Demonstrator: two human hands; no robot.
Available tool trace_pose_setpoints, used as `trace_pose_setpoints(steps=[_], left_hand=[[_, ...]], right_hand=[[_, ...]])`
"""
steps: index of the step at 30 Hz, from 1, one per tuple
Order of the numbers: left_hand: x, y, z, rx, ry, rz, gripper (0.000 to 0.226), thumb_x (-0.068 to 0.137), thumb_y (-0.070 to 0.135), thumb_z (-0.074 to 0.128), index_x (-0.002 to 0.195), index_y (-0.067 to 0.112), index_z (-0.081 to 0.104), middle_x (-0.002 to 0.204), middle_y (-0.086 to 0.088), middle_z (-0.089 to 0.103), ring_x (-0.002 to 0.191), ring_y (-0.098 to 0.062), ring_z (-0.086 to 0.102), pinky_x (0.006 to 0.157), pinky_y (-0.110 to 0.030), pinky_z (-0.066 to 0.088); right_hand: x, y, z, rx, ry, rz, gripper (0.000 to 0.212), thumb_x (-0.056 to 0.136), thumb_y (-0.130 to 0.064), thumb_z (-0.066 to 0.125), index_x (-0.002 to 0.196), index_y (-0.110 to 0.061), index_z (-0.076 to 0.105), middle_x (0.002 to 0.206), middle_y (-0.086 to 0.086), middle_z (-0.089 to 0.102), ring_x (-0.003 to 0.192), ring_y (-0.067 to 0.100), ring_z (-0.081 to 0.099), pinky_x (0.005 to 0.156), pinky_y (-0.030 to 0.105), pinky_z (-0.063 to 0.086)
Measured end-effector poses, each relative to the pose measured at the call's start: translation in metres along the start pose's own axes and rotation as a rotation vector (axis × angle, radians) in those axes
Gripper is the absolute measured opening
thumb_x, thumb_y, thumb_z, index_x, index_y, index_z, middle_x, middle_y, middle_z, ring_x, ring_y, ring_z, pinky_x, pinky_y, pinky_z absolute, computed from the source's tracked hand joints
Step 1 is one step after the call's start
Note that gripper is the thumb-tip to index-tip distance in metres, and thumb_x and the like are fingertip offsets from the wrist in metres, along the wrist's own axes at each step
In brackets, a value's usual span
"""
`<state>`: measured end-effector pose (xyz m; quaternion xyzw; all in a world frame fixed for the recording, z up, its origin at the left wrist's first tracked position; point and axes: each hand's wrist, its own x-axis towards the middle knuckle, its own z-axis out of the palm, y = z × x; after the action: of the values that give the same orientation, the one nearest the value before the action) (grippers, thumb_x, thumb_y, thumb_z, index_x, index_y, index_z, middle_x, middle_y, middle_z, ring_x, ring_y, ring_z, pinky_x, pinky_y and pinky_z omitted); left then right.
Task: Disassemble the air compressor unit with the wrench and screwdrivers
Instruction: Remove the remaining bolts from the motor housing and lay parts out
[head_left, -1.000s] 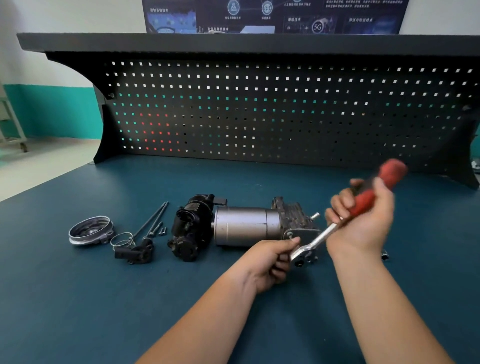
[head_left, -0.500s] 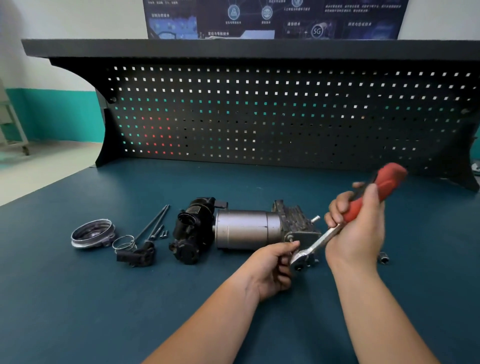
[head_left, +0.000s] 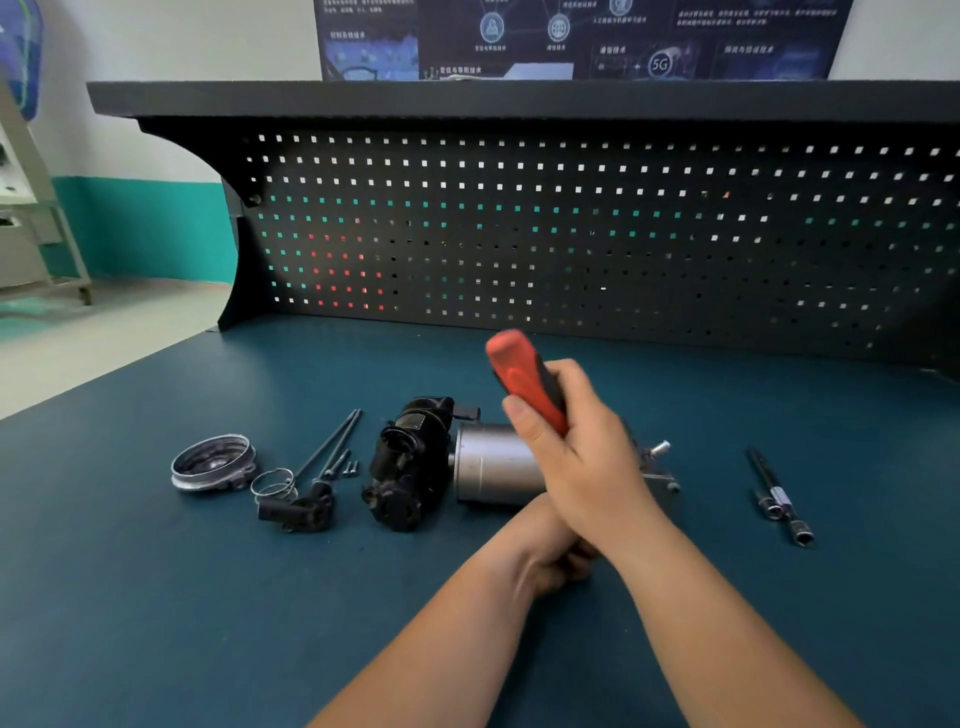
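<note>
A right hand (head_left: 587, 457) grips a red-handled wrench (head_left: 524, 379), handle pointing to eleven o'clock, over an air compressor unit (head_left: 488, 462) on a blue bench (head_left: 156, 597). The left hand (head_left: 545, 556) is tucked beneath. Long bolts (head_left: 327, 441) and a metal ring (head_left: 213, 462) lie at nine o'clock, a socket bar (head_left: 779, 499) at three.

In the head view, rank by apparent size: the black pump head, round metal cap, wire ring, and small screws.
black pump head
round metal cap
wire ring
small screws
All lie at similar depth, so the order seems safe.
</note>
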<state>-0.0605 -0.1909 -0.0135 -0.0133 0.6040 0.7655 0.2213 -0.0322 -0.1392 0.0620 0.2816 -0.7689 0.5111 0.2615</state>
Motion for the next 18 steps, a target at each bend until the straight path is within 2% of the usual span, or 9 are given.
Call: trace_pose_setpoints(steps=[3,5,7,9,12,15,18], left_hand=[[-0.002,0.002,0.002,0.038,0.009,0.033,0.035,0.073,0.007,0.048,0.042,0.021,0.042,0.044,0.007,0.034,0.039,-0.004,0.023,0.042,-0.018,0.012],[-0.002,0.002,0.002,0.053,0.002,0.021,0.046,0.08,0.008,0.058,0.038,0.02,0.042,0.042,0.009,0.032,0.037,-0.003,0.024,0.038,-0.014,0.013],[-0.002,0.002,0.003,0.05,-0.025,0.005,0.046,0.089,0.016,0.058,0.046,0.021,0.045,0.041,0.01,0.033,0.035,-0.001,0.025,0.037,-0.013,0.014],[-0.002,0.003,0.003,0.019,-0.044,-0.01,0.04,0.091,0.02,0.059,0.052,0.021,0.047,0.042,0.01,0.036,0.035,0.0,0.028,0.037,-0.011,0.014],[-0.003,0.002,0.004,0.002,-0.065,-0.021,0.032,0.092,0.023,0.057,0.06,0.021,0.05,0.044,0.011,0.038,0.037,0.001,0.031,0.037,-0.009,0.016],[-0.005,0.003,0.006,-0.024,-0.072,-0.043,0.029,0.092,0.026,0.056,0.064,0.022,0.049,0.044,0.012,0.038,0.039,0.001,0.032,0.04,-0.011,0.017],[-0.006,0.003,0.006,-0.051,-0.073,-0.068,0.032,0.091,0.028,0.058,0.06,0.021,0.052,0.046,0.013,0.038,0.04,0.001,0.033,0.039,-0.01,0.018]], right_hand=[[0.001,-0.001,-0.013,0.214,0.136,0.115,0.021,0.08,-0.049,0.056,0.079,-0.029,0.049,0.057,-0.015,0.045,0.054,0.001,0.039,0.053,0.018,0.033],[0.002,0.001,-0.023,0.453,0.224,0.231,0.022,0.079,-0.042,0.058,0.078,-0.02,0.054,0.052,-0.012,0.042,0.047,0.004,0.035,0.043,0.018,0.03],[0.001,0.004,-0.034,0.646,0.325,0.296,0.021,0.08,-0.036,0.052,0.072,-0.016,0.054,0.047,-0.01,0.04,0.039,0.004,0.031,0.035,0.015,0.023],[-0.001,0.01,-0.049,0.825,0.478,0.351,0.027,0.083,-0.039,0.047,0.064,-0.02,0.054,0.044,-0.009,0.037,0.037,0.004,0.028,0.034,0.015,0.02],[-0.015,0.029,-0.072,1.087,0.812,0.526,0.037,0.088,-0.048,0.038,0.061,-0.024,0.047,0.046,-0.01,0.033,0.039,0.007,0.027,0.036,0.017,0.019],[-0.027,0.044,-0.083,1.204,1.046,0.725,0.038,0.088,-0.053,0.036,0.065,-0.023,0.04,0.052,-0.009,0.033,0.039,0.008,0.028,0.042,0.018,0.019],[-0.028,0.045,-0.079,1.188,1.095,0.689,0.038,0.089,-0.052,0.037,0.066,-0.023,0.042,0.052,-0.01,0.035,0.039,0.008,0.028,0.041,0.019,0.02]])
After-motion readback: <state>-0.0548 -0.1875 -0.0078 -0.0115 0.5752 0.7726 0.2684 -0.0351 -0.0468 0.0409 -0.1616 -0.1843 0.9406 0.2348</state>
